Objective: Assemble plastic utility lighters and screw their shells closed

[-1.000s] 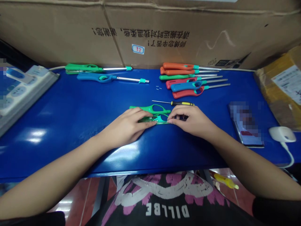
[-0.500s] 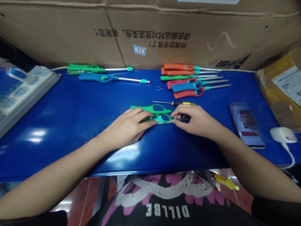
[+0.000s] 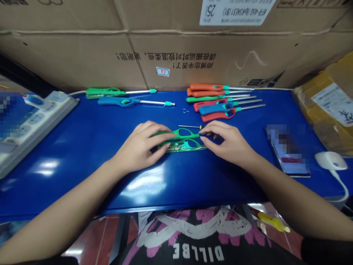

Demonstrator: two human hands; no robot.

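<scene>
A green lighter casing half (image 3: 183, 133) lies lengthwise between my hands, with a trigger opening in it. My left hand (image 3: 146, 143) has its fingers over the left end of this half. At its right tip, the thumb and fingers of my right hand (image 3: 224, 140) are closed in a pinch. Just nearer to me is the opened green lighter (image 3: 179, 148), its inner parts and teal trigger exposed; my left thumb is close to its left part. Behind the casing a screwdriver (image 3: 190, 126) lies on the table, its handle mostly hidden by my right hand.
Several finished-looking lighters (image 3: 217, 106) lie at the back right. A green lighter (image 3: 107, 92) and a blue lighter (image 3: 118, 102) are at the back left. Tiny screws (image 3: 185, 110) lie between. A power strip (image 3: 35, 119), phone (image 3: 288, 151), white device (image 3: 331, 161) and cardboard box (image 3: 91, 59) surround the blue table.
Both hands have gone from the opened lighter to the separate casing half behind it, and now hold its two ends. The camera view has tilted upward slightly.
</scene>
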